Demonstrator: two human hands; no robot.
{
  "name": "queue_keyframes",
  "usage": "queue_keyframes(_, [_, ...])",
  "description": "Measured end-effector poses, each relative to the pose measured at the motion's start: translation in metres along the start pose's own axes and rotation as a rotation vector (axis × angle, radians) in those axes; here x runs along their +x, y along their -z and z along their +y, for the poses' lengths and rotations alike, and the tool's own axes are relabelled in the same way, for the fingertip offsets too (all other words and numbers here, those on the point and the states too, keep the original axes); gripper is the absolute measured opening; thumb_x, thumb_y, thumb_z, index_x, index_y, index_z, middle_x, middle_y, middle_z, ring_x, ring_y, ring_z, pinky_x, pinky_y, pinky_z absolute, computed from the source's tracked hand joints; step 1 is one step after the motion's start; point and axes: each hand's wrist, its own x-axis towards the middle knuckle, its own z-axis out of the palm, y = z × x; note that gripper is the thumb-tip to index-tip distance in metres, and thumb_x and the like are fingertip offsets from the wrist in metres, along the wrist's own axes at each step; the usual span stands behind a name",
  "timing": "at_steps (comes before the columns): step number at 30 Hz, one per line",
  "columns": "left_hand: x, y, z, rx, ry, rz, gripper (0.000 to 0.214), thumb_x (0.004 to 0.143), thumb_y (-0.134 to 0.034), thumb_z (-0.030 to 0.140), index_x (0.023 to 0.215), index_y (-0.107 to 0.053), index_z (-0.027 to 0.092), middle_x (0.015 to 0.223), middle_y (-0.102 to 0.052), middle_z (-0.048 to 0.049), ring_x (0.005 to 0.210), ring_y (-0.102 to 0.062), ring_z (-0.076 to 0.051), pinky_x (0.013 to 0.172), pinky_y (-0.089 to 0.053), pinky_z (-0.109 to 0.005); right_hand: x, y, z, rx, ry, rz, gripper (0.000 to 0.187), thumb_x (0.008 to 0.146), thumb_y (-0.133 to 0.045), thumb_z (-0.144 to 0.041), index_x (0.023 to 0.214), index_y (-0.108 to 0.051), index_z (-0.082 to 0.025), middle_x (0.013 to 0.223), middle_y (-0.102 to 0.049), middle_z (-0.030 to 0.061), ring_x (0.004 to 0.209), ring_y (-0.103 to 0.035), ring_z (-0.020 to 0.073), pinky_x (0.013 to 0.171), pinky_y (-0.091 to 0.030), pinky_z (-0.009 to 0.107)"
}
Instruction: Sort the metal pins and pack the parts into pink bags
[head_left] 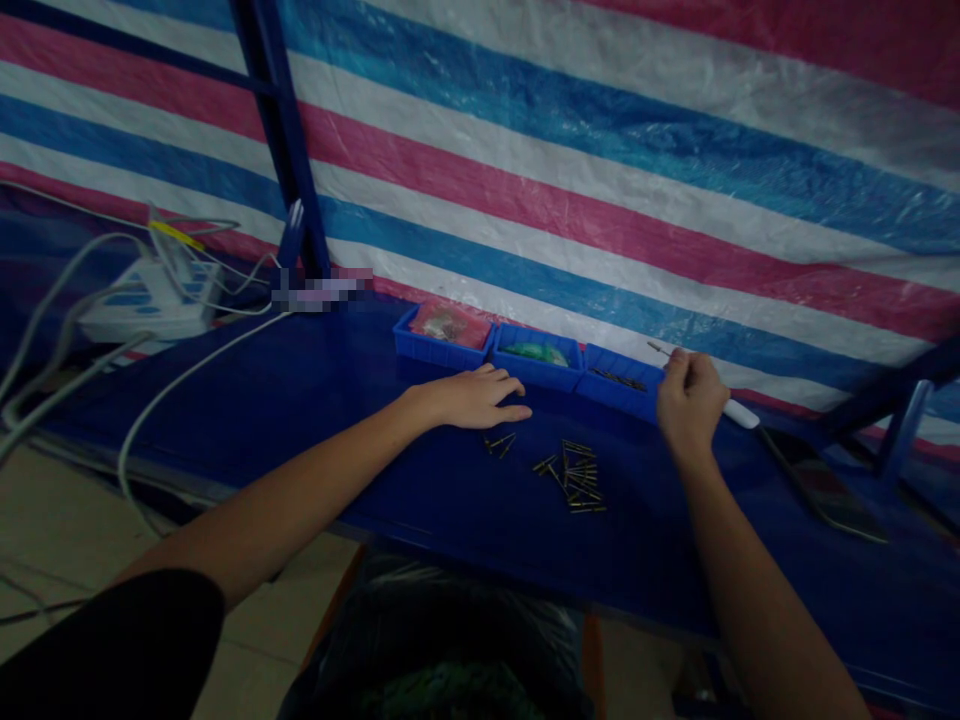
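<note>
My left hand [480, 397] rests flat on the blue table [315, 420], fingers stretched out, just behind a few small metal pins [499, 443]. A larger heap of the same thin pins [577, 478] lies between my two hands. My right hand [688, 400] is closed round a white-handled tool [739, 413] whose thin metal tip [658, 348] sticks up to the left, above the rightmost blue tray [619, 385].
Three small blue trays stand in a row at the back: one with red packets [444, 335], one with green parts [536, 360], one with dark pins. A power strip [154, 300] with cables lies far left. A dark flat phone [825, 485] lies right. A striped tarp hangs behind.
</note>
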Motion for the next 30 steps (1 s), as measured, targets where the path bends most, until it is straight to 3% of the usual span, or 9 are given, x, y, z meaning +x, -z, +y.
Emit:
queue_keyframes(5, [-0.005, -0.010, 0.008, -0.037, 0.051, -0.134, 0.065, 0.087, -0.029, 0.065, 0.136, -0.038, 0.024, 0.144, -0.035, -0.0124, 0.130, -0.033, -0.034, 0.102, -0.028, -0.055, 0.002, -0.007, 0.017, -0.072, -0.019, -0.133, 0.027, 0.081, -0.050, -0.041, 0.089, -0.057, -0.017, 0.063, -0.055, 0.0009, 0.059, -0.053, 0.0184, 0.062, -0.037, 0.031])
queue_keyframes(8, [-0.003, -0.023, 0.020, -0.059, 0.006, -0.094, 0.065, 0.088, -0.029, 0.064, 0.139, -0.032, 0.024, 0.147, -0.030, -0.0142, 0.134, -0.027, -0.034, 0.105, -0.018, -0.061, -0.006, -0.014, 0.009, 0.006, 0.024, -0.240, 0.028, 0.082, -0.047, -0.041, 0.087, -0.059, -0.017, 0.065, -0.059, 0.0029, 0.061, -0.055, 0.0188, 0.062, -0.039, 0.030])
queue_keyframes(11, [0.003, -0.033, 0.033, -0.117, -0.095, 0.054, 0.051, 0.095, -0.024, 0.051, 0.136, -0.035, 0.023, 0.140, -0.041, -0.0104, 0.130, -0.036, -0.028, 0.107, -0.019, -0.056, -0.019, -0.022, -0.008, 0.111, 0.075, -0.367, 0.030, 0.085, -0.045, -0.043, 0.088, -0.061, -0.017, 0.067, -0.061, 0.0035, 0.062, -0.057, 0.0186, 0.061, -0.041, 0.029])
queue_keyframes(13, [0.006, -0.036, 0.039, -0.181, -0.140, 0.120, 0.048, 0.097, -0.021, 0.046, 0.134, -0.037, 0.019, 0.134, -0.047, -0.0112, 0.124, -0.043, -0.025, 0.105, -0.029, -0.049, -0.028, -0.027, -0.018, 0.147, 0.123, -0.466, 0.032, 0.087, -0.042, -0.043, 0.089, -0.061, -0.018, 0.068, -0.062, 0.0037, 0.063, -0.057, 0.0184, 0.061, -0.041, 0.029])
queue_keyframes(17, [0.003, -0.035, 0.048, -0.247, -0.260, 0.130, 0.053, 0.095, -0.026, 0.050, 0.132, -0.037, 0.014, 0.133, -0.047, -0.0154, 0.122, -0.045, -0.025, 0.103, -0.034, -0.041, -0.036, -0.028, -0.030, 0.211, 0.249, -0.645, 0.034, 0.089, -0.041, -0.044, 0.096, -0.061, -0.017, 0.071, -0.062, 0.0035, 0.067, -0.058, 0.0183, 0.065, -0.042, 0.030])
queue_keyframes(21, [-0.007, -0.035, 0.060, -0.213, -0.372, 0.003, 0.072, 0.085, -0.042, 0.064, 0.140, -0.027, 0.021, 0.147, -0.030, -0.0128, 0.137, -0.024, -0.030, 0.111, -0.017, -0.053, -0.034, -0.023, -0.033, 0.231, 0.243, -0.642, 0.036, 0.090, -0.037, -0.044, 0.101, -0.059, -0.017, 0.077, -0.063, 0.0043, 0.072, -0.059, 0.0188, 0.070, -0.043, 0.031])
queue_keyframes(24, [-0.007, -0.038, 0.072, -0.165, -0.398, -0.018, 0.077, 0.081, -0.046, 0.066, 0.143, -0.023, 0.027, 0.152, -0.022, -0.0093, 0.140, -0.012, -0.032, 0.110, -0.009, -0.060, -0.032, -0.023, -0.031, 0.209, 0.201, -0.637, 0.038, 0.092, -0.033, -0.045, 0.098, -0.059, -0.018, 0.076, -0.063, 0.0045, 0.073, -0.059, 0.0192, 0.070, -0.043, 0.031])
queue_keyframes(27, [0.002, -0.044, 0.080, -0.109, -0.408, 0.000, 0.070, 0.083, -0.047, 0.062, 0.143, -0.027, 0.031, 0.152, -0.021, -0.0065, 0.140, -0.013, -0.032, 0.110, -0.010, -0.060, -0.032, -0.027, -0.028, 0.172, 0.189, -0.683, 0.038, 0.092, -0.032, -0.044, 0.097, -0.060, -0.018, 0.076, -0.063, 0.0044, 0.075, -0.059, 0.0196, 0.071, -0.042, 0.031])
queue_keyframes(30, [0.016, -0.050, 0.083, -0.071, -0.472, -0.015, 0.048, 0.091, -0.040, 0.048, 0.136, -0.040, 0.032, 0.148, -0.033, -0.0029, 0.137, -0.025, -0.029, 0.110, -0.017, -0.057, -0.034, -0.030, -0.026, 0.157, 0.195, -0.751, 0.038, 0.093, -0.031, -0.044, 0.096, -0.059, -0.018, 0.077, -0.062, 0.0037, 0.075, -0.058, 0.0190, 0.072, -0.042, 0.030])
